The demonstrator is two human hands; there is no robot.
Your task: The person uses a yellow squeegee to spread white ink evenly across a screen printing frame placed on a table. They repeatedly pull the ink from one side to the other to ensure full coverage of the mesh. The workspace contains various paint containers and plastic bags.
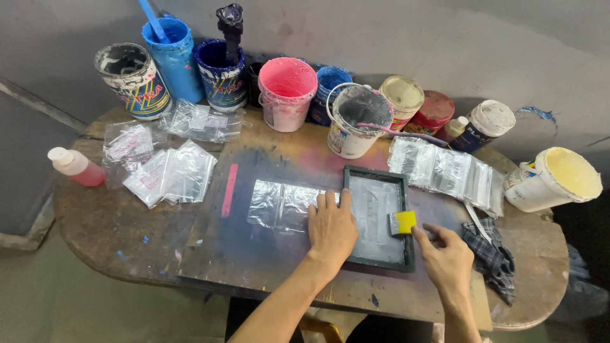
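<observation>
Below, left hand (pixel 332 230) lies flat, fingers spread, on the screen-printing frame (pixel 377 217) over clear plastic bags (pixel 284 204) on the counter (pixel 127 235); right hand (pixel 448 259) pinches the yellow squeegee (pixel 403 222) — a loosened frame could smear ink.

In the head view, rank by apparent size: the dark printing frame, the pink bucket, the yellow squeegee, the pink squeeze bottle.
1. dark printing frame
2. pink bucket
3. pink squeeze bottle
4. yellow squeegee, partly hidden by the right hand, so its rank is unsure.
</observation>
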